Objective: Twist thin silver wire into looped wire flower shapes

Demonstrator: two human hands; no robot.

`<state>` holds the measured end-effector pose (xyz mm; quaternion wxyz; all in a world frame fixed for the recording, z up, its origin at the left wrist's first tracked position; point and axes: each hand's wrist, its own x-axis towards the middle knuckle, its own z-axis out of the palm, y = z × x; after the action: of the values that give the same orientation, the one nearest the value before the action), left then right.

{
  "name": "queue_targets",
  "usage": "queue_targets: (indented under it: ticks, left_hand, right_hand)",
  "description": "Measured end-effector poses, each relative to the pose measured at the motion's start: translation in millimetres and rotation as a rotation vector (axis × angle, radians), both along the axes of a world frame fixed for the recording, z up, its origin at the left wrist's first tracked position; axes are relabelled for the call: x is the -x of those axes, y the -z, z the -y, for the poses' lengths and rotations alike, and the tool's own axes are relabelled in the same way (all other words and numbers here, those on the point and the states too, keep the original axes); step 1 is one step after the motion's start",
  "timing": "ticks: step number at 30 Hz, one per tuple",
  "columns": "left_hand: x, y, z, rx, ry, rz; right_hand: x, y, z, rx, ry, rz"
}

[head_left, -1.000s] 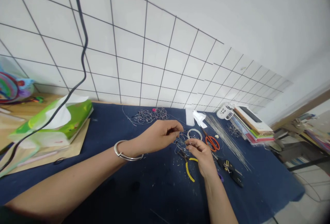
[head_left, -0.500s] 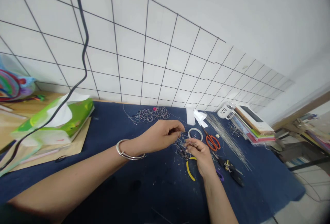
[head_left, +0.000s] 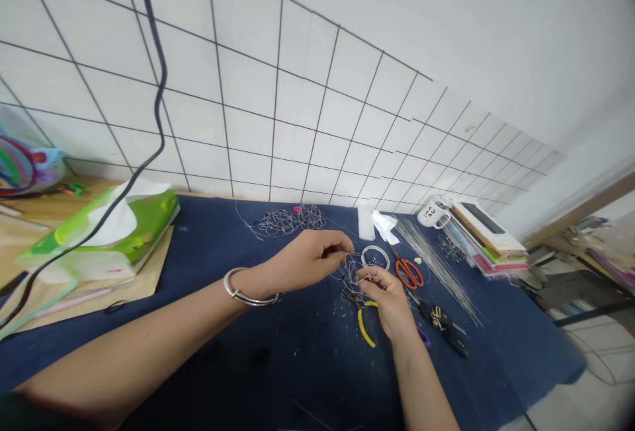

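Thin, bent metal wire (head_left: 351, 268) forms an open, tangled shape between my hands. My left hand (head_left: 317, 258), with a silver bangle (head_left: 243, 295) on its wrist, has thumb and fingertips pinched on the wire at its upper left. My right hand (head_left: 389, 297) is closed on the same wire from the lower right, fingers curled. Just below lie yellow-handled pliers (head_left: 366, 328), their head partly hidden by wire and hand. Beyond the right hand rests a ring-shaped coil (head_left: 376, 258), and red-handled scissors (head_left: 409, 274) lie to its right.
Wire tangles (head_left: 290, 221) sit near the wall. Straight wires (head_left: 439, 266), black cutters (head_left: 449, 332), a white mug (head_left: 434, 213) and stacked books (head_left: 489, 236) are on the right. At left, a green tissue pack (head_left: 143, 226) stands behind a hanging black cable (head_left: 157, 114).
Both hands keep nearly the same place and grip on the wire. The wire shape between them has turned slightly, and the view has shifted a little.
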<state>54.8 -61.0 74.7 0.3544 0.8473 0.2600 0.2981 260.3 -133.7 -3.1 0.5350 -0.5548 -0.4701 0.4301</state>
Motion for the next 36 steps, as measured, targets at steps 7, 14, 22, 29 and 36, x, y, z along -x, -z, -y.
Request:
queue_targets:
  ticks: [7, 14, 22, 29, 36]
  left_hand:
    - [-16, 21.3, 1, -0.13, 0.086, -0.006]
    - [-33, 47.0, 16, -0.32, -0.034, -0.171]
    - [-33, 58.2, 7, -0.393, -0.039, -0.19]
    - [-32, 61.2, -6, -0.318, 0.054, -0.129]
    - [-35, 55.8, -3, -0.174, 0.069, -0.036]
  right_hand:
    - [-2, 1.4, -2, 0.018, -0.007, -0.068]
    - [0, 6.9, -1, 0.064, -0.019, -0.164]
    - [2, 7.3, -3, 0.056, 0.018, -0.135]
    - [0, 3.7, -2, 0.09, 0.008, -0.248]
    - [8, 1.6, -2, 0.067, -0.003, -0.183]
